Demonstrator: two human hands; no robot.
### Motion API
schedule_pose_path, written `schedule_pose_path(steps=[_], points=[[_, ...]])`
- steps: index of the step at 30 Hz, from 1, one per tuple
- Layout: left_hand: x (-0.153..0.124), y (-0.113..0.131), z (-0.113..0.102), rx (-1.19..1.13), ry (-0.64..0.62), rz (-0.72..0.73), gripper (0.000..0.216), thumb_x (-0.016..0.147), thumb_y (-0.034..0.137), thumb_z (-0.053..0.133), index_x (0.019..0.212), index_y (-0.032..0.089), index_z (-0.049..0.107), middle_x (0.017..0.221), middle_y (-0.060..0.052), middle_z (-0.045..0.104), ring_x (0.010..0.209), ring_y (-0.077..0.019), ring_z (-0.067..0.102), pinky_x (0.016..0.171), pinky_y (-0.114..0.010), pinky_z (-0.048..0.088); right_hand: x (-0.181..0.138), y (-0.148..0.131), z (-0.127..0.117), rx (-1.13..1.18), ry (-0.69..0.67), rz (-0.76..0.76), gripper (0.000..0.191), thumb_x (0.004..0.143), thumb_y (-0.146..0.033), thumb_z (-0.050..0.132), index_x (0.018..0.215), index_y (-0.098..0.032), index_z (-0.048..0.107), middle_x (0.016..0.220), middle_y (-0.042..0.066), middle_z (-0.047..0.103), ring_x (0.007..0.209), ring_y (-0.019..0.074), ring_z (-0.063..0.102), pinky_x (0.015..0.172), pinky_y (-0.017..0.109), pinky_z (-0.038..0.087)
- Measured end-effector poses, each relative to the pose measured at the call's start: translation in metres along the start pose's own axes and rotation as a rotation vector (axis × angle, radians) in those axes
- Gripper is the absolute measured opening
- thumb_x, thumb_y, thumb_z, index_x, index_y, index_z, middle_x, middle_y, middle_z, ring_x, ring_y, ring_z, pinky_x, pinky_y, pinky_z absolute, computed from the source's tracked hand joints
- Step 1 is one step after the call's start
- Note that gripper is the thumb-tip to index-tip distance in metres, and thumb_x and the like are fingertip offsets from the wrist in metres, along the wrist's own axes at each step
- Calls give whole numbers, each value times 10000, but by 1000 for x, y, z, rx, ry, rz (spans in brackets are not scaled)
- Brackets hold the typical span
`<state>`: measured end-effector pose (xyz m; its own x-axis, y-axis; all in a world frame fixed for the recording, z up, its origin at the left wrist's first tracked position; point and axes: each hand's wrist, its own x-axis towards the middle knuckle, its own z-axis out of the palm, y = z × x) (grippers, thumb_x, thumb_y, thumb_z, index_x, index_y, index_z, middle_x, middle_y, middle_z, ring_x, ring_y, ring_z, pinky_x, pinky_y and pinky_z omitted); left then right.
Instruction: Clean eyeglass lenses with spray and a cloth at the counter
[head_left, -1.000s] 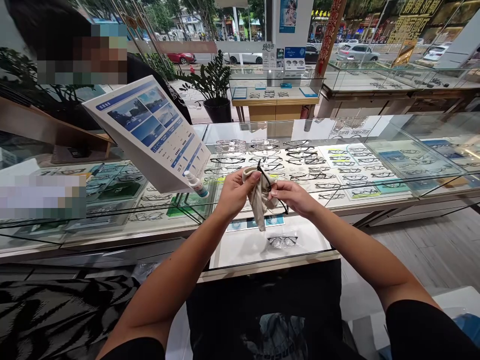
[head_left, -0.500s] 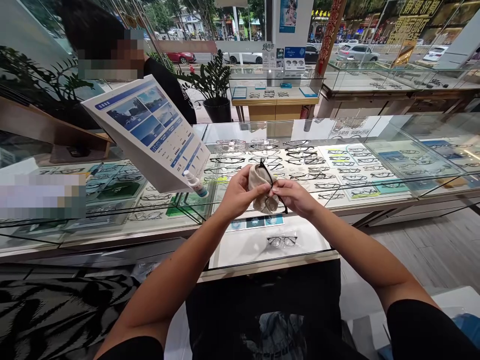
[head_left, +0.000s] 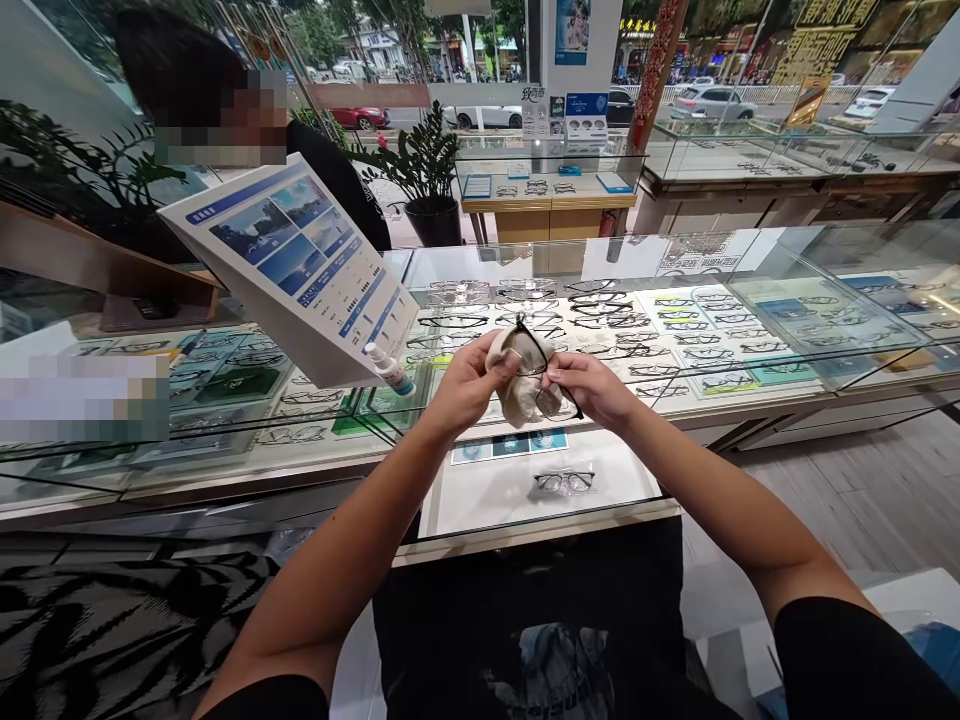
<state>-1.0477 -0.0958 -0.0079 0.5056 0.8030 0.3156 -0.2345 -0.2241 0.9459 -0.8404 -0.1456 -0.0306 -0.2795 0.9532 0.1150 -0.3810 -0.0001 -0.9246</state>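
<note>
Above the glass counter I hold a pair of dark-framed eyeglasses (head_left: 544,362), tilted steeply, between my two hands. My left hand (head_left: 472,385) is closed on a beige cleaning cloth (head_left: 517,398), with the thumb pressing it against the upper lens. The cloth lies behind both lenses and hides part of the frame. Fingers of my right hand (head_left: 589,385) pinch the eyeglasses near the middle of the frame. A second pair of glasses (head_left: 564,482) in clear wrapping lies on the counter closer to me.
A white spray bottle (head_left: 390,368) stands left of my hands, beside a tilted display card (head_left: 300,260). Rows of glasses fill the glass showcase (head_left: 630,250). Across the counter at left is a person in black (head_left: 330,175). A potted plant (head_left: 431,190) stands behind.
My left thumb has moved left, away from the frame's middle, onto the upper lens and cloth. The eyeglasses have turned slightly, and more of the lower lens shows.
</note>
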Motion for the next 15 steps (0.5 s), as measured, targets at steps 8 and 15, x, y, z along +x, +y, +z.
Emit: schedule_pose_path(steps=[8, 15], points=[[-5, -7, 11, 35, 113, -24, 531, 682, 525, 1055, 928, 191, 723, 779, -3, 727, 656, -146, 631, 619, -248, 506, 1, 11, 4, -18, -37, 11, 475, 739, -599, 996, 825, -177, 794, 824, 36, 713, 795, 168, 617, 768, 305, 522], [-3, -6, 11, 66, 174, 39, 567, 832, 727, 897, 785, 194, 711, 667, 1, 608, 579, -129, 503, 544, -266, 404, 2, 8, 2, -44, -46, 14, 493, 741, -620, 990, 820, -176, 788, 798, 19, 701, 737, 157, 597, 720, 300, 494]])
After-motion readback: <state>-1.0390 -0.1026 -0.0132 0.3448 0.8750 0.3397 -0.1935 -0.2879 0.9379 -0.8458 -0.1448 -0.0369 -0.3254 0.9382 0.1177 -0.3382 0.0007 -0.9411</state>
